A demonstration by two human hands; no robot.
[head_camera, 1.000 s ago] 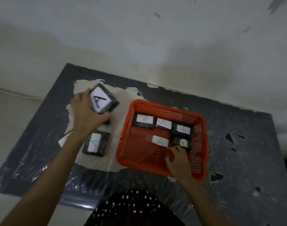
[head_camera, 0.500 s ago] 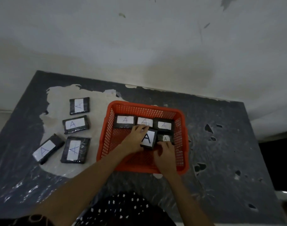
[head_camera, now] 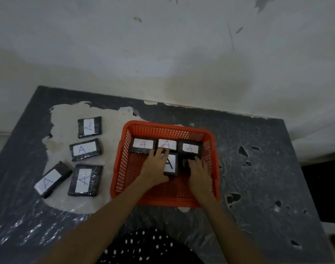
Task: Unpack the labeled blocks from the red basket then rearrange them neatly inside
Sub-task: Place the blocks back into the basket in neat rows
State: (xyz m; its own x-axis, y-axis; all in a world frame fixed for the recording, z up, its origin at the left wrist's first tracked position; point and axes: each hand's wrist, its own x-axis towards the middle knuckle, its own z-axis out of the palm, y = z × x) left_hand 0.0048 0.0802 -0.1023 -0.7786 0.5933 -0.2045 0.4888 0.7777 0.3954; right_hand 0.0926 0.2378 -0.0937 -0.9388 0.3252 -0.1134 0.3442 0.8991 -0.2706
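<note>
Where peeling dark table (head_camera: pixel 258 187) meets stained wall (head_camera: pixel 182 54), both hands' fingers (head_camera: pixel 159 152) spread on blocks (head_camera: pixel 171 164)

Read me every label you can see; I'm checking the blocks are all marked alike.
"A": on each of four blocks on the table, at and.
"A": on each of three blocks along the far wall of the red basket, at and.
"A": larger, on the block under the left hand.
Block at the right hand: label hidden.

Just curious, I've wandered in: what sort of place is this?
Probably a plain room at home or a makeshift work corner, hard to say which. A worn dark table with peeling cover stands against a stained, bare wall, holding only a basket and labeled blocks.
</note>
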